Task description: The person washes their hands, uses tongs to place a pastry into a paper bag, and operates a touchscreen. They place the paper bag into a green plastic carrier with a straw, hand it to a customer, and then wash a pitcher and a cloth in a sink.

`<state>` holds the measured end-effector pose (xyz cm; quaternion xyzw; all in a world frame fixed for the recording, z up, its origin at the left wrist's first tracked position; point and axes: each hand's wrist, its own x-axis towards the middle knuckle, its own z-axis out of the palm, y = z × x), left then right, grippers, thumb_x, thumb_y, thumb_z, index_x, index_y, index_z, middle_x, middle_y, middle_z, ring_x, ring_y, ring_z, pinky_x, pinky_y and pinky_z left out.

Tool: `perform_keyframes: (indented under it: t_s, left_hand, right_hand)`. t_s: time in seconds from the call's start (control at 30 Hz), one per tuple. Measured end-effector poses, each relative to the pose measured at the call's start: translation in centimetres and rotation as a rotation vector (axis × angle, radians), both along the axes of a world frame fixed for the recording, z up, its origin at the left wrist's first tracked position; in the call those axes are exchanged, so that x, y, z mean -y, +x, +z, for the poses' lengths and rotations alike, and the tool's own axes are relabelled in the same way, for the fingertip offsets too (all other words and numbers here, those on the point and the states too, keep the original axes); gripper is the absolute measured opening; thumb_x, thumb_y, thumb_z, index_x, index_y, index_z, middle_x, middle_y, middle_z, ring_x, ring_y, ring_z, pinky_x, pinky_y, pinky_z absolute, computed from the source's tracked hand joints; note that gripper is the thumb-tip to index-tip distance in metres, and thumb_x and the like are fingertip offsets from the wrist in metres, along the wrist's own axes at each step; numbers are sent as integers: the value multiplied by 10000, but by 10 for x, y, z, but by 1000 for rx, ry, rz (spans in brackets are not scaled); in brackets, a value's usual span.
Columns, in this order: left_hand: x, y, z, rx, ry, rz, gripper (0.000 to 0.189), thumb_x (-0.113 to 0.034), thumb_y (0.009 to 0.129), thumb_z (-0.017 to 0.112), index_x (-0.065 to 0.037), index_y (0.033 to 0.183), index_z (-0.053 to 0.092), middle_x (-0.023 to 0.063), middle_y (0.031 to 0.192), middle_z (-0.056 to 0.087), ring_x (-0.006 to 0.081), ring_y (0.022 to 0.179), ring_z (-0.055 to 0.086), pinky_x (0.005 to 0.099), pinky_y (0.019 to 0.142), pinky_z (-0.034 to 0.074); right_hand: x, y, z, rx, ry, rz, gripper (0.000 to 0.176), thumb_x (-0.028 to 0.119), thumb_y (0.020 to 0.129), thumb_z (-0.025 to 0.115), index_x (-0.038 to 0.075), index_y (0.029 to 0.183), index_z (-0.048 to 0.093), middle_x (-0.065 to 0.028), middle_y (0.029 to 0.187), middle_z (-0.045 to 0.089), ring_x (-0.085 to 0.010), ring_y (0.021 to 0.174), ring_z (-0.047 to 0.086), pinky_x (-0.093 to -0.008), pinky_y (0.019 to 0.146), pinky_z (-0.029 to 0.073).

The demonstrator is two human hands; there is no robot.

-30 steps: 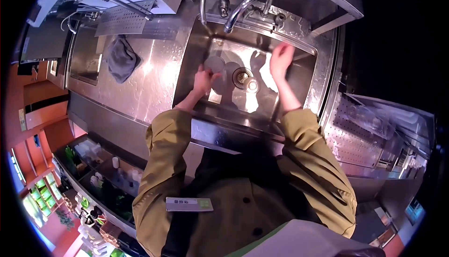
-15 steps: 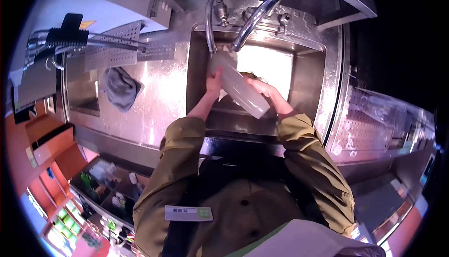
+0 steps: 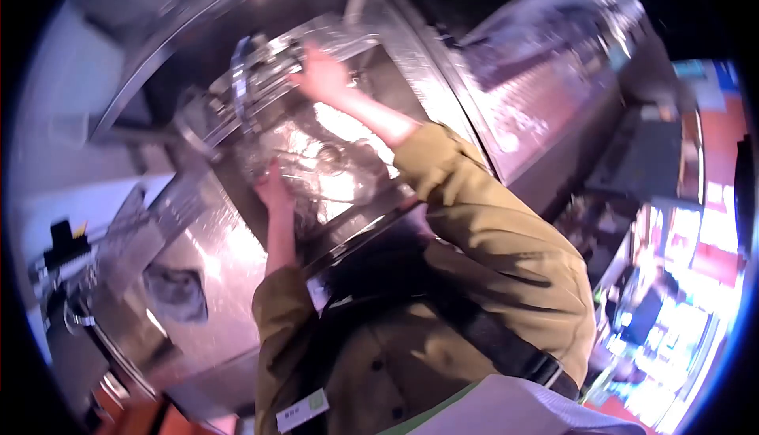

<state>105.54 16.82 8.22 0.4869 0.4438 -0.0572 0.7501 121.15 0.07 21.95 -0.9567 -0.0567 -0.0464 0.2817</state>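
Motion blurs the whole view. My right hand [image 3: 322, 77] reaches over the far side of the steel sink [image 3: 393, 79], at the tap fittings [image 3: 291, 57]; whether its fingers grip a knob does not show. Lower down, inside the sink's left part, is my left hand [image 3: 275, 190], its fingers smeared. Beside it, shiny, see-through shapes [image 3: 336, 162] lie in bright glare, and I cannot make out the long translucent container among them. A curved chrome spout [image 3: 239, 83] stands left of my right hand.
A crumpled grey cloth [image 3: 175, 291] lies on the steel counter [image 3: 225, 300] left of the sink. Across the sink's right edge is a perforated drain surface [image 3: 518, 107]. A steel shelf edge [image 3: 162, 71] curves above the taps.
The view has swung round. My right hand has left the long translucent container and moved up to the taps. My left hand stays in the sink; the container is no longer distinct.
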Motion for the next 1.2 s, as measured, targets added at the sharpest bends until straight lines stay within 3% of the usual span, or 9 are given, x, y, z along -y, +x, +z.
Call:
perform_keyframes:
  t_s: [0.1,0.17,0.4,0.67,0.8,0.87,0.97,1.07,1.2]
  left_hand:
    - [21,7,56,276,808,-236,805,-281,596,746,39,1196,315,165,1038,435,296,929,457,374,787,401]
    - [33,3,88,458,1127,-442,851,-262,596,740,41,1235,267,212,1141,368,344,1079,365,383,914,320]
    - [26,-8,110,518,1102,-606,884,-209,589,734,23,1273,224,238,1214,264,364,1125,311,393,943,284]
    - [8,-16,64,366,1236,-423,886,-236,541,771,29,1241,298,228,1210,288,375,1134,315,415,936,304]
    - [13,-10,63,418,1260,-465,858,-240,547,770,39,1222,320,241,1209,296,371,1132,318,414,942,297]
    - [14,-12,62,365,1267,-406,836,-254,557,766,55,1205,339,258,1202,305,355,1122,333,389,954,286]
    - [-3,-21,57,140,1190,-242,687,-368,634,696,54,1112,441,220,1112,420,296,1026,439,379,884,363]
    - [-17,-58,68,72,45,-33,583,-399,678,648,10,1056,479,142,958,526,218,860,534,320,741,449]
    - [26,-82,71,-49,-401,106,588,-507,735,484,-4,1041,482,119,935,569,225,821,570,339,688,491]
  right_hand:
    - [-7,25,-16,24,-195,50,431,55,677,506,-91,1059,369,-204,719,593,-324,665,602,-394,572,487]
    - [2,33,-17,67,-186,77,315,71,712,474,-23,1011,442,-170,727,600,-299,666,606,-392,583,485]
    - [23,57,-13,29,-373,226,219,130,741,478,99,952,528,-113,758,602,-255,744,603,-367,610,485]
    - [77,-37,-3,36,322,-121,441,217,751,509,17,1139,447,-189,1105,481,-313,1015,483,-372,856,399]
    - [142,-81,-35,89,396,-364,373,225,764,511,-11,1052,492,-171,971,551,-281,891,544,-342,794,431]
    - [147,-113,-24,-171,241,-172,402,261,771,521,-13,1063,486,-169,968,552,-276,891,544,-342,782,435]
    - [128,-140,-47,-466,361,118,577,373,749,564,-3,1163,420,-185,1048,527,-286,952,524,-347,819,417]
    - [117,-147,-59,-732,404,241,785,485,704,595,11,1260,311,-200,1240,381,-288,1136,395,-345,917,345]
    - [99,-154,-17,-695,711,205,872,504,664,632,-16,1268,279,-173,1288,323,-241,1111,402,-307,904,348]
